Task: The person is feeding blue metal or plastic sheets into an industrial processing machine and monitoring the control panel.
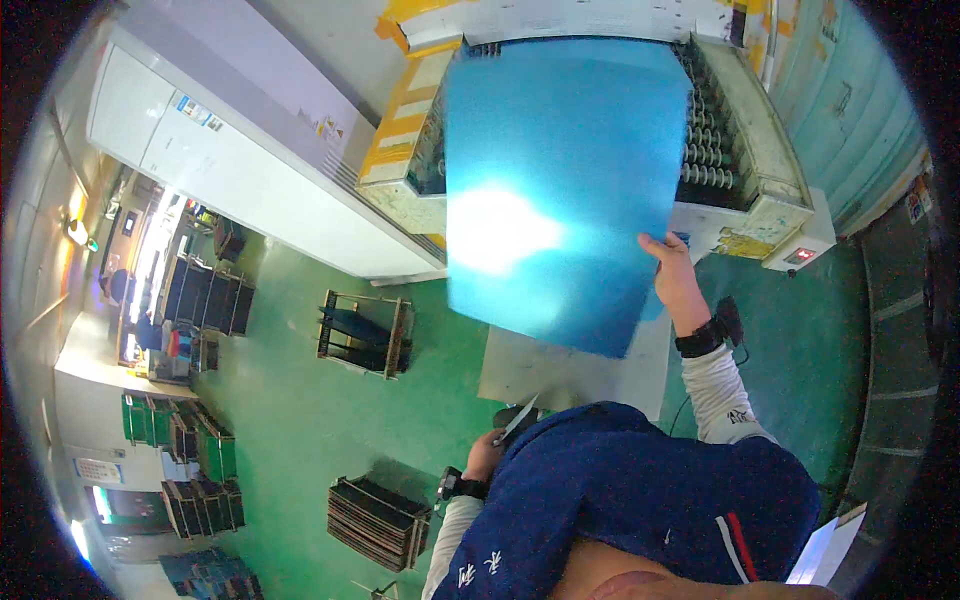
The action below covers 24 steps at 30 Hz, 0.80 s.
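Observation:
A large blue sheet [570, 130] with a bright glare patch lies over a roller conveyor [708, 160], its near end reaching out past the conveyor toward me. My right hand [672, 268] grips the sheet's right edge near its near corner, thumb on top, other fingers mostly hidden underneath. Low and to the left, close to my body, my left hand [484, 458] is closed around a thin pale flat piece [520, 418] that slants upward. My sleeve and torso hide part of that area. Under the blue sheet's near end is a grey flat surface [520, 365].
A tall white cabinet [250, 180] stands left of the conveyor. Wooden-framed racks, one upright [365, 335] and one filled with dark panels [378, 520], stand on the green floor. A control box with a red display [800, 256] is at the right. More racks line the far left.

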{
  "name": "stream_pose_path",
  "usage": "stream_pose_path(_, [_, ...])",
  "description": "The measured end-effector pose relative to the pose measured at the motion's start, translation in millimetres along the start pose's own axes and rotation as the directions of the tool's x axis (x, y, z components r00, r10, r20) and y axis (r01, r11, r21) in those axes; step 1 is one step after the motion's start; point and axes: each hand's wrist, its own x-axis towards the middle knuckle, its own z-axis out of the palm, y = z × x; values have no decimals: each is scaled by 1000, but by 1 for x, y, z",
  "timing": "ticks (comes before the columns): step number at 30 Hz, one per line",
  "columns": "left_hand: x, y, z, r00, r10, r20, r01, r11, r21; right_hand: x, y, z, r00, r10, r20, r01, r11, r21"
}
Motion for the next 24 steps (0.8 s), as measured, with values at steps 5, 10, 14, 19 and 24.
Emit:
stream_pose_path(5, [8,-10,2,999,51,11,-51,998,-37,5,21,-15,968,109,226,-57,973,-224])
stream_pose_path(10, [20,-63,23,996,46,-76,-58,983,-175,17,37,13,977,137,163,-165,971,171])
stream_pose_path(14, [-1,-21,13,997,46,-61,-48,998,-36,37,49,5,970,212,117,-240,901,361])
stream_pose_path(19, [-13,-20,5,978,202,-43,-186,953,241,62,56,25,975,219,28,-206,858,470])
stream_pose_path(24, [-32,-4,-2,975,209,-81,-186,957,222,68,48,30,935,338,105,-349,829,437])
